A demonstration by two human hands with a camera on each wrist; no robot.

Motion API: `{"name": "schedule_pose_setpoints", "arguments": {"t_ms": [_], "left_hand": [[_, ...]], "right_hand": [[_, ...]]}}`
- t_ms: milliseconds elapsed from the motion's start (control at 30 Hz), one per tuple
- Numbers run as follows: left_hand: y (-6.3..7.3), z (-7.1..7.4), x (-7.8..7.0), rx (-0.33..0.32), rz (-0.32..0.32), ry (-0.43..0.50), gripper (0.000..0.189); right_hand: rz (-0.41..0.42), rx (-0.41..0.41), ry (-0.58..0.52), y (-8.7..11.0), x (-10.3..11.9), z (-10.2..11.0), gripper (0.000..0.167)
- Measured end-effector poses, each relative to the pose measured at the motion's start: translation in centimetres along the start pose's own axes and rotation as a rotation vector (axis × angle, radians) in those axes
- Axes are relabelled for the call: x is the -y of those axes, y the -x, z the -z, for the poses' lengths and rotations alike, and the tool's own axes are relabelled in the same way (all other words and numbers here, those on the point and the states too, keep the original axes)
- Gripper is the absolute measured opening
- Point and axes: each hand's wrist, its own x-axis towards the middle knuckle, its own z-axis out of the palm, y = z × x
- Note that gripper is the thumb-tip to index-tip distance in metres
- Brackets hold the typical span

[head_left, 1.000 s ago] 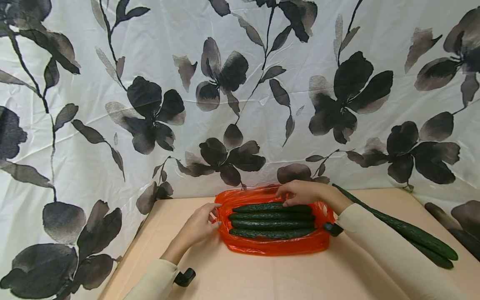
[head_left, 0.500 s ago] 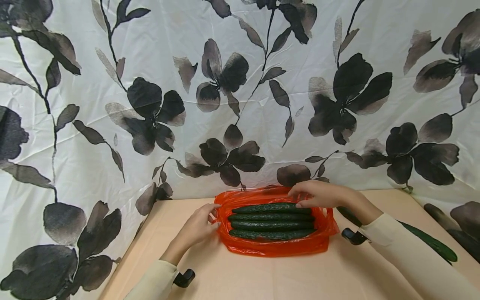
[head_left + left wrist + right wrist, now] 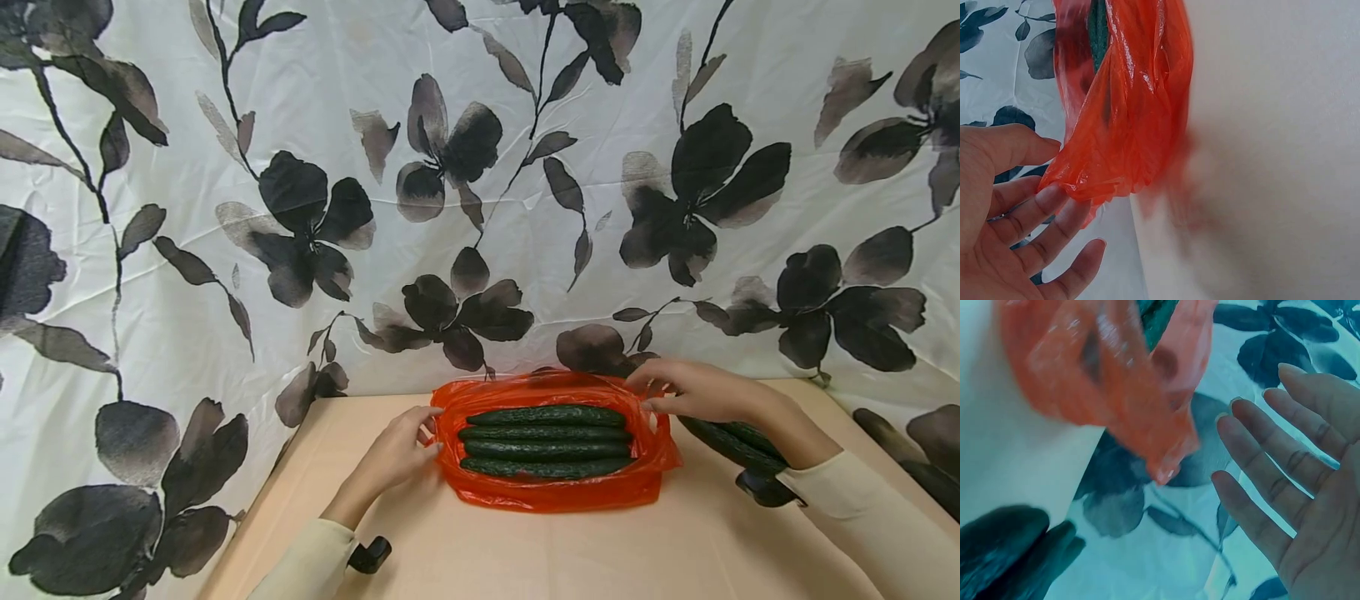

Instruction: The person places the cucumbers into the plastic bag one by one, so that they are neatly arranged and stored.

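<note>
Several dark green cucumbers (image 3: 546,434) lie side by side in an opened red plastic bag (image 3: 555,500) on the table. At the bag's left end is my left hand (image 3: 401,446), its fingertips touching the gathered plastic; the left wrist view shows the thumb and fingers (image 3: 1054,253) spread apart around the bag's corner. My right hand (image 3: 701,390) is by the bag's right end. In the right wrist view its fingers (image 3: 1272,459) are relaxed and spaced, with a gap between them and the plastic, holding nothing.
More cucumbers (image 3: 731,442) lie on the table to the right of the bag, partly hidden by the right forearm. Behind the peach tabletop (image 3: 480,558) hangs a white cloth (image 3: 300,125) with a dark floral print. A black band sits on each wrist.
My right hand has moved rightward from above the top cucumber to beyond the bag's right end. The left hand has stayed at the bag's left end.
</note>
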Motion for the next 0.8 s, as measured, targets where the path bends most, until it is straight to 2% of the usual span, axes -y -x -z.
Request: {"name": "schedule_pose_setpoints", "arguments": {"t_ms": [300,467,800], "left_hand": [[0.0,0.0,0.1,0.003,-0.004,0.000,0.050],[-0.2,-0.1,0.0,-0.004,-0.002,0.002,0.051],[-0.4,-0.4,0.0,-0.011,0.003,-0.002,0.051]], "right_hand": [[-0.035,-0.060,-0.025,2.6,-2.7,0.2,0.039],[-0.089,-0.076,-0.048,3.7,-4.5,0.2,0.038],[-0.127,-0.099,-0.053,6.2,-8.1,0.1,0.043]]}}
